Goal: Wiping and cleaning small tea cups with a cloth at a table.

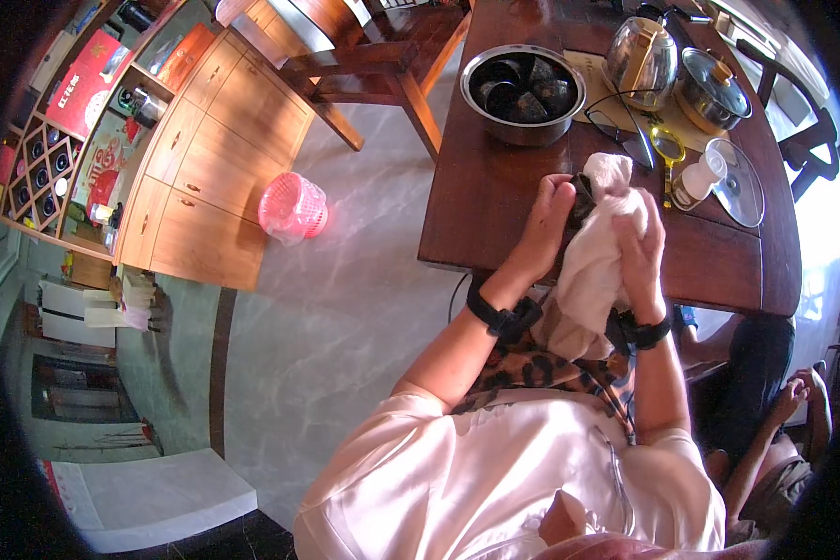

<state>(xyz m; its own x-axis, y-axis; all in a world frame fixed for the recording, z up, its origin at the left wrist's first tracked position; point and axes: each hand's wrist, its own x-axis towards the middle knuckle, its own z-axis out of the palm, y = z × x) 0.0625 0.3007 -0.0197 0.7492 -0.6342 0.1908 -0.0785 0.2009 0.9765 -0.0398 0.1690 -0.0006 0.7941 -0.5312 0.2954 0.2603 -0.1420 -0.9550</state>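
My left hand (547, 224) grips a small dark piece (582, 198), whose kind I cannot tell, near the front edge of the dark wooden table (490, 217). A whitish cloth (584, 280) lies against that piece and hangs down to my lap, with my right hand (640, 248) closed around its upper part. Beyond my left hand stands a round steel pot (525, 133) holding several dark, wedge-like pieces in what looks like dark liquid. To the right of my hands are a yellow-rimmed magnifying glass (668, 145) and a white plastic bottle (696, 183).
Eyeglasses (633, 140), a glass kettle (642, 59), a lidded pot (714, 91) and a glass lid (740, 189) occupy the table's right side. A wooden chair (374, 59) stands beyond its left edge. A pink wastebasket (295, 206) is on the floor. Another person's arms (777, 420) show at lower right.
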